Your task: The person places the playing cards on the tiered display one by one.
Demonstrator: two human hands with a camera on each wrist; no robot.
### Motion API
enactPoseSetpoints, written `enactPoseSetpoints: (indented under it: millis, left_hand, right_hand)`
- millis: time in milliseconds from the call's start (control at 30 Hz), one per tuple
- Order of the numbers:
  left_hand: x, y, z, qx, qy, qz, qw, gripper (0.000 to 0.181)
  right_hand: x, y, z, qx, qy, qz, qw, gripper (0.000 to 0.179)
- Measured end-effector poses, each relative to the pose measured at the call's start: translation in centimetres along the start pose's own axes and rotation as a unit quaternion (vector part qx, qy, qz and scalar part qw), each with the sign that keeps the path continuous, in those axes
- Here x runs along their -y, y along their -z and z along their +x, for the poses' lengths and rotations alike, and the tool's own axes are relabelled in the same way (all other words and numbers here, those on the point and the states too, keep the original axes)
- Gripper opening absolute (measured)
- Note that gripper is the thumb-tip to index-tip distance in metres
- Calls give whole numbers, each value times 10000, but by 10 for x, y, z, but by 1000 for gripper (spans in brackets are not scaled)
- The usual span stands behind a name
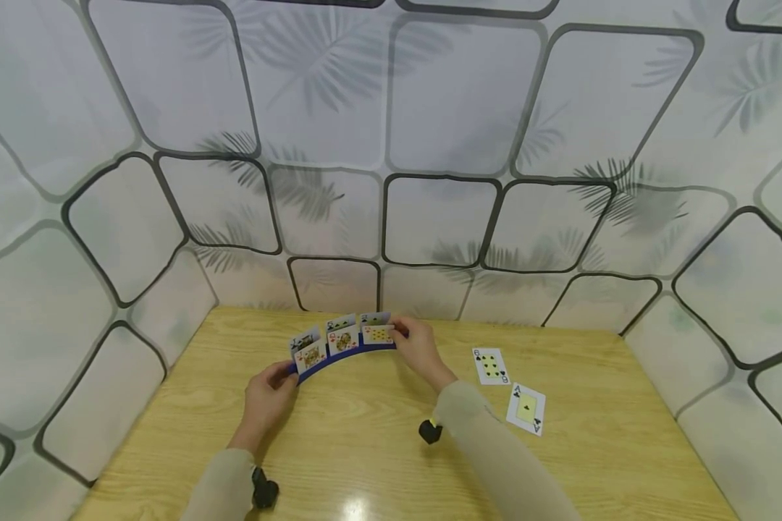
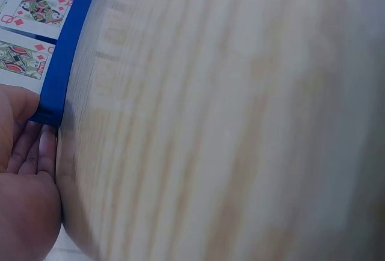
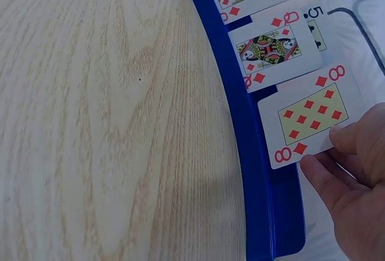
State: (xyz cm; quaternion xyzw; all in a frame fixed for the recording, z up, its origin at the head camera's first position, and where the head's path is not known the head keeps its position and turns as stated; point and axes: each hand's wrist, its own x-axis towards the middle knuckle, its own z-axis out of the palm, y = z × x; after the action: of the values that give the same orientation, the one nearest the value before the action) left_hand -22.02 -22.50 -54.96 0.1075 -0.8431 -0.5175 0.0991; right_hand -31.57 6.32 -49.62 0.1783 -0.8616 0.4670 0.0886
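Note:
A curved blue card holder [image 1: 348,354] stands on the table with two rows of upright playing cards. My left hand [image 1: 268,400] grips its left end, with the thumb [image 2: 21,101] in front and fingers curled behind. At the right end, my right hand [image 1: 423,351] pinches the eight of diamonds [image 3: 313,116] by its edge; this card sits in the front row. Beside it stand the queen of diamonds [image 3: 269,50] and another red face card [image 1: 310,356]. Behind these, the back-row cards are partly hidden; one is a black five [image 3: 317,32].
Two loose cards lie face up to the right: a black six [image 1: 491,366] and an ace of clubs [image 1: 526,409]. The wooden table [image 1: 365,449] meets a patterned cloth wall [image 1: 439,217] at the back and sides. A black wrist device [image 1: 430,431] hangs by the right sleeve.

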Motion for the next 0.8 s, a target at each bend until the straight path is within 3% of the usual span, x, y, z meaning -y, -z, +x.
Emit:
enactPoseSetpoints:
  millis: [800]
  left_hand:
    - [0,-1,0,-15,37,-99,9999,35]
  right_hand:
    - [-8,-9,5,140,-199,-121,9996,12]
